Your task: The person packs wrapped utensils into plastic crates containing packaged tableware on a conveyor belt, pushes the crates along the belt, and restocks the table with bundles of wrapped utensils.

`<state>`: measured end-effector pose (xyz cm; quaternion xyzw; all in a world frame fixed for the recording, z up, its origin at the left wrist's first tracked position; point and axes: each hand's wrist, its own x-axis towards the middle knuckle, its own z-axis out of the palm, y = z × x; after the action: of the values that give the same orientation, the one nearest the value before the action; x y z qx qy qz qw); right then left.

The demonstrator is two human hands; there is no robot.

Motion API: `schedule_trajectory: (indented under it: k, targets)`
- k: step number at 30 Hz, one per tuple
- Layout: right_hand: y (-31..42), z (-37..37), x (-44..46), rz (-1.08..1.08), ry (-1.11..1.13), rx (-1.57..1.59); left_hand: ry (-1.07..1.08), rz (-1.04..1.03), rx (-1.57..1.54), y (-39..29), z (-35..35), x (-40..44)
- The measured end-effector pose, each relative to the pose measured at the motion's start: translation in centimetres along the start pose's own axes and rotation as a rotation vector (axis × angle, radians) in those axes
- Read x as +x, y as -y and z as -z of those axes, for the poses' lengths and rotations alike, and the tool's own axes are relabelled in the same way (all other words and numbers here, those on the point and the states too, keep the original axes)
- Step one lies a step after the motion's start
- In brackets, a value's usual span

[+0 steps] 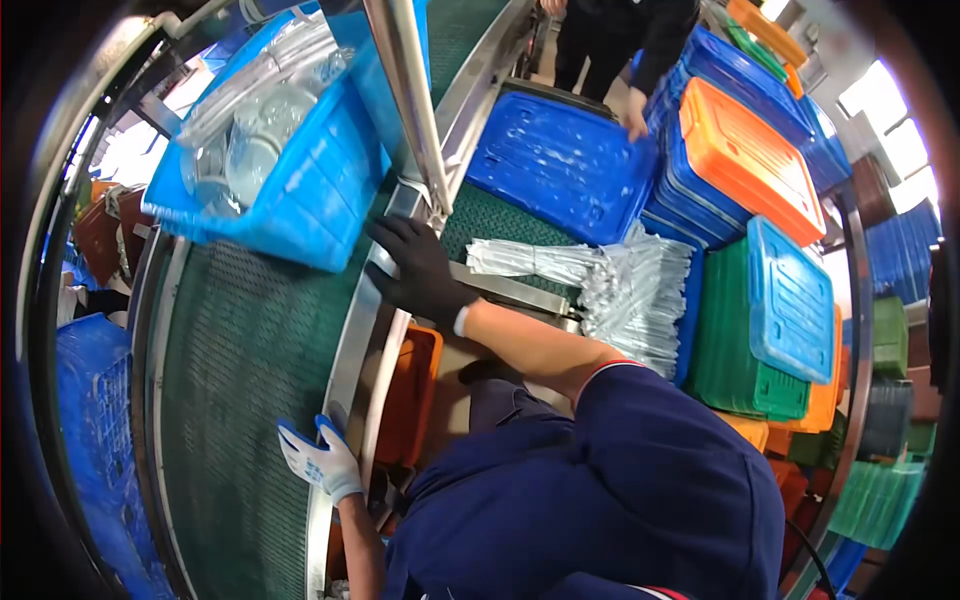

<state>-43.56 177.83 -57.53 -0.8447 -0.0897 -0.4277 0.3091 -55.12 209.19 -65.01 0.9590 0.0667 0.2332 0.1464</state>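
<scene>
My left hand [320,460], in a white glove with blue fingers, rests at the metal rail [345,360] of the green conveyor belt, fingers apart. My right hand [418,268], in a black glove, lies on the same rail further up, near a metal post [410,100], with its fingers spread. Neither hand holds anything. Beyond the right hand, a light blue bin [310,210] stands tilted in view on the green conveyor belt [240,400]. It contains round clear containers [265,130] and long clear plastic-wrapped pieces [290,60].
Right of the rail lie bundles of clear plastic-wrapped strips [640,290] and a blue lid [560,160]. Another person's hand [636,115] touches the lid's edge. Stacked orange [750,150], green [745,340] and blue lids stand at right. An orange bin [412,390] sits below the rail.
</scene>
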Motion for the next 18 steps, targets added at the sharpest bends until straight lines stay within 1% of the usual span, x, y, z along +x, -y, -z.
schedule_trajectory:
  k: [2, 3, 4, 5, 6, 7, 8, 10, 12, 13, 14, 16, 17, 18]
  targets:
    - [-1.6, 3.4, -8.3, -0.168, 0.39, -0.004, 0.008, 0.034, 0.018, 2.2, 1.0, -0.9]
    - [-2.3, 5.6, -13.2, -0.174, 0.34, -0.072, 0.0, 0.035, 0.018, 3.4, 1.5, -1.4]
    - [-3.4, 8.7, -17.0, -0.275, 0.501, -0.219, 0.003, 0.03, 0.005, 4.1, 2.2, -1.9]
    - [-3.7, 12.1, -19.9, -0.287, 0.472, -0.23, -0.004, 0.038, 0.005, 4.7, 2.9, -2.3]
    - [-5.2, 14.8, -23.6, -0.381, 0.47, -0.389, -0.015, 0.054, 0.004, 5.1, 3.4, -3.1]
    - [-7.0, 17.6, -27.0, -0.418, 0.396, -0.454, -0.022, 0.059, -0.008, 6.1, 3.9, -3.7]
    - [-5.8, 21.2, -27.7, -0.617, 0.526, -0.51, -0.024, 0.06, -0.017, 7.4, 4.4, -4.2]
    - [-8.0, 26.1, -30.8, -0.708, 0.581, -0.8, -0.046, 0.051, 0.008, 9.3, 4.9, -4.8]
    - [-7.8, 29.7, -30.5, -0.878, 0.636, -0.894, -0.022, 0.083, 0.012, 11.0, 5.3, -5.5]
    - [-12.3, 31.9, -30.8, -0.87, 0.676, -0.888, -0.022, 0.101, -0.01, 11.6, 5.2, -6.0]
    - [-16.1, 32.9, -33.0, -0.879, 0.713, -0.867, -0.023, 0.101, -0.021, 13.1, 5.4, -7.2]
    - [-16.8, 33.8, -32.0, -0.957, 0.652, -0.852, -0.044, 0.069, -0.011, 15.2, 5.4, -9.1]
    - [-17.5, 34.2, -31.9, -0.962, 0.653, -0.834, -0.065, 0.052, 0.005, 15.5, 6.2, -10.2]
    - [-18.3, 34.2, -31.6, -1.03, 0.664, -0.85, -0.101, -0.003, 0.071, 15.9, 6.4, -11.4]
